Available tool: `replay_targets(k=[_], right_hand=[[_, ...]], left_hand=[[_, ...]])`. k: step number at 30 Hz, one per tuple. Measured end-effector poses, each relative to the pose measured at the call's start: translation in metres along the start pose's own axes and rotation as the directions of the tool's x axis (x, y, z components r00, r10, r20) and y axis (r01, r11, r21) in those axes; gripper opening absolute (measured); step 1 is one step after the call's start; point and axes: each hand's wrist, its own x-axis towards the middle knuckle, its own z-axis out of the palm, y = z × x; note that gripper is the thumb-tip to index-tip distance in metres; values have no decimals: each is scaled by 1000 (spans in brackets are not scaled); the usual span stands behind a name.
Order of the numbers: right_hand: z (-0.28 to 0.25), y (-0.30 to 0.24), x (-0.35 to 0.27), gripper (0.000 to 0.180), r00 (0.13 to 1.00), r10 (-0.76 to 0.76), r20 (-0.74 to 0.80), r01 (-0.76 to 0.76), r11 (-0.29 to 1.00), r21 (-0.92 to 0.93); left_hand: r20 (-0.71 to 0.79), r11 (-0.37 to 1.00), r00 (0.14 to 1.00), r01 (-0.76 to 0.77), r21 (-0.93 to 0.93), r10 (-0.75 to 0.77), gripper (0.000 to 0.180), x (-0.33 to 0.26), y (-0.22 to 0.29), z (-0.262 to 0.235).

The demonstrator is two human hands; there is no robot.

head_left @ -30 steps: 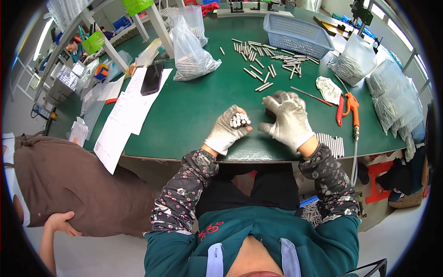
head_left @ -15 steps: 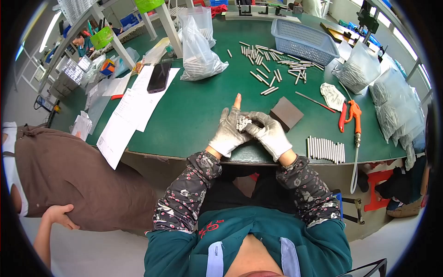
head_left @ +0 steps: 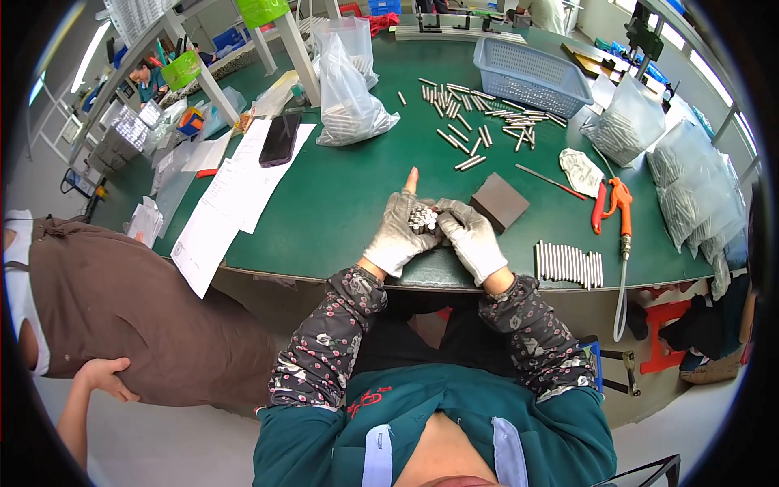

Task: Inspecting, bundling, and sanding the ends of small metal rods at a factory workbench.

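The bench (head_left: 349, 203) is dark green, the basket (head_left: 531, 73) at upper right pale blue, the block (head_left: 499, 201) grey-brown. Both gloves (head_left: 471, 239) are white around silver pins (head_left: 422, 219); the sleeves (head_left: 324, 349) are dark with pink-white flowers, the air gun (head_left: 621, 199) orange.

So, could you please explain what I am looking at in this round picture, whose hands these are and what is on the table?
There is no machine here. The picture comes from a wide camera worn on a person's head, looking down, which is why it is round and straight edges bend.

The two gloved hands at the near table edge are that person's own. The left hand and the right hand together clasp a bundle of short metal rods, ends up.

On the green table lie a dark block, a neat row of rods, loose rods, a blue basket, clear bags of rods, an orange air gun, papers and a phone. Another person in brown stands at the left.
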Motion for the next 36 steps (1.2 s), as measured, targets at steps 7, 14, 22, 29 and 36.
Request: replay_targets(k=[7, 14, 22, 29, 36], right_hand=[[-1, 1, 0, 29, 1000, -7, -6, 6, 996, -90], [-1, 1, 2, 29, 999, 14, -43, -21, 987, -158], [-5, 3, 5, 29, 996, 72, -49, -79, 981, -179], [-6, -5, 4, 31, 987, 162, -23, -163, 979, -121], [-11, 5, 1, 31, 995, 78, -62, -86, 986, -144]], left_hand=[[8, 1000, 1000, 6, 28, -7, 109, -1, 1, -1], [39, 1000, 999, 11, -10, -11, 109, 1, -8, 0], [78, 997, 996, 40, -73, -34, 108, 4, -8, -1], [77, 997, 997, 17, -79, -11, 105, 3, 0, -3], [136, 994, 988, 83, -66, -74, 93, 3, 12, 0]])
